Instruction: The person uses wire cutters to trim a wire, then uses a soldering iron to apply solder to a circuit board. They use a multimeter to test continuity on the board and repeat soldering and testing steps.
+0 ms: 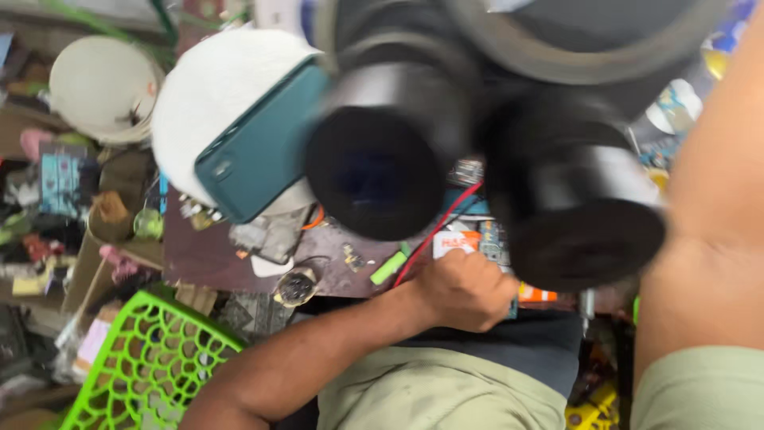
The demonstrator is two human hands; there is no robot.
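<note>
Head view, strongly blurred in the foreground by the twin black eyepieces of a microscope (477, 151), which hide much of the bench. Left hand (463, 291): fingers curled into a closed fist, knuckles up, resting at the near edge of the brown bench top (207, 255), on or just beside a small circuit board (493, 243) with a white-and-orange label next to it. Whether the fist grips a tool or the board cannot be told. A red wire (442, 227) runs from just beside the hand up under the eyepieces. Right hand: not in view; only the bare right forearm (716, 207) shows, rising along the right edge. Judged state of work: in progress, the board under the optics and the hand on it; nothing shows as finished or closed up. A teal phone (263, 143) lies back-up, tilted against a white round dome (215, 87), apart from the hand. A small green piece (388, 268) lies on the bench near the wire. Containers: green lattice basket (151, 358) at lower left, contents not discernible through the mesh; a pale bowl-shaped thing (103, 87) at upper left, with only a dark mark seen inside.
</note>
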